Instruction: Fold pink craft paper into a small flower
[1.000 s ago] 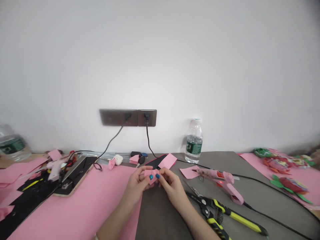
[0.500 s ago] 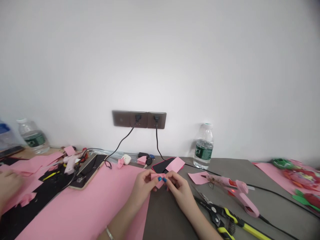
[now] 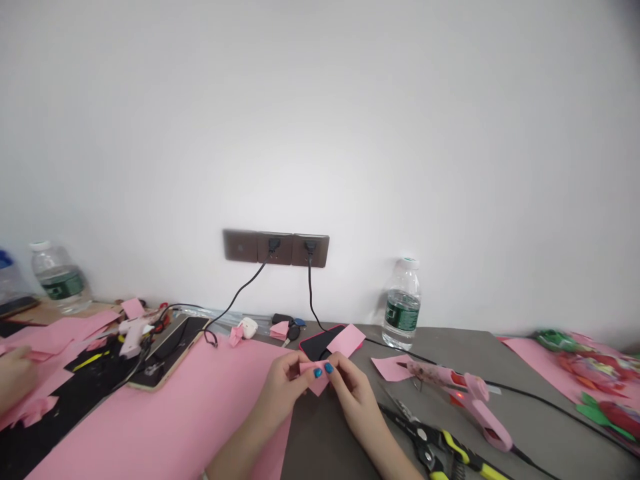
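Between my two hands is a small piece of pink paper (image 3: 317,383), its upper edge pinched and its lower corner pointing down. My left hand (image 3: 284,387) is closed on its left side, thumb in front. The fingers of my right hand (image 3: 350,383) pinch its right side. A pink paper rectangle (image 3: 347,340) lies just beyond on a dark phone with a red edge (image 3: 320,343). Under my left forearm spreads a large pink sheet (image 3: 165,427). To the right, a pink glue gun (image 3: 467,393) with a lit red light rests with its nozzle over another pink paper piece (image 3: 393,368).
Yellow-and-black pliers (image 3: 425,433) lie right of my right forearm. A water bottle (image 3: 402,310) stands by the wall. Cords run from the wall sockets (image 3: 275,248). At left are a phone (image 3: 169,353), a second glue gun (image 3: 133,337) and another person's hand (image 3: 17,380).
The view has tilted up slightly, so the table things sit lower. My fingers have shifted a little on the pink paper. The other person's hand at left has moved.
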`<state>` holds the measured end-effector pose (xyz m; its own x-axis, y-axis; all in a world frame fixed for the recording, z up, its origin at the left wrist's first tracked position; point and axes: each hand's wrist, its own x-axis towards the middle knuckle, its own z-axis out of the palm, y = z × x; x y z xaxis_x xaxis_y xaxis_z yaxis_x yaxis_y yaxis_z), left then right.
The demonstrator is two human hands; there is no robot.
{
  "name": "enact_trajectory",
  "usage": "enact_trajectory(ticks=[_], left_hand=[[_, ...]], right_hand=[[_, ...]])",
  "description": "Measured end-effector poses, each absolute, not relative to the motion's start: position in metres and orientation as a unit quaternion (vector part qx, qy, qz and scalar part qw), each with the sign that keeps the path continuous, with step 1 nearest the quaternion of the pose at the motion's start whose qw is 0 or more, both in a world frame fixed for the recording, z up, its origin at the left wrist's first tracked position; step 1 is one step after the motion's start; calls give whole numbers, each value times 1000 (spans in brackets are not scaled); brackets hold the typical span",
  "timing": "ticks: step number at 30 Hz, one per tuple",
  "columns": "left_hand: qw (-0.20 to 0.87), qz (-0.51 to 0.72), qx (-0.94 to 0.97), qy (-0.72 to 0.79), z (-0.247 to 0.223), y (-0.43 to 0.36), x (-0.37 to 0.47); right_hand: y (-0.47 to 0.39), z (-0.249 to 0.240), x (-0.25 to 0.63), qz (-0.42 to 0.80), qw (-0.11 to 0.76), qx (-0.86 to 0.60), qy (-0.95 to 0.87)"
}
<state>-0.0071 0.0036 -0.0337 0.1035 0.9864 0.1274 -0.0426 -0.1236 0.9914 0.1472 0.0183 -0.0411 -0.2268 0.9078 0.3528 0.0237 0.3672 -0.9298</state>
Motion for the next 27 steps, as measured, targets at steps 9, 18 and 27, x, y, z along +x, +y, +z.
enact_trajectory(ticks=[9, 18, 27], left_hand=[[486, 521, 548, 438, -30, 3, -7], [484, 536, 528, 447, -32, 5, -7], [479, 522, 537, 457, -32, 4, -5]], right_hand=[[15, -39, 147, 433, 490, -358, -666], [19, -44, 146, 443, 497, -359, -654], [19, -43, 147, 454, 499, -353, -649]])
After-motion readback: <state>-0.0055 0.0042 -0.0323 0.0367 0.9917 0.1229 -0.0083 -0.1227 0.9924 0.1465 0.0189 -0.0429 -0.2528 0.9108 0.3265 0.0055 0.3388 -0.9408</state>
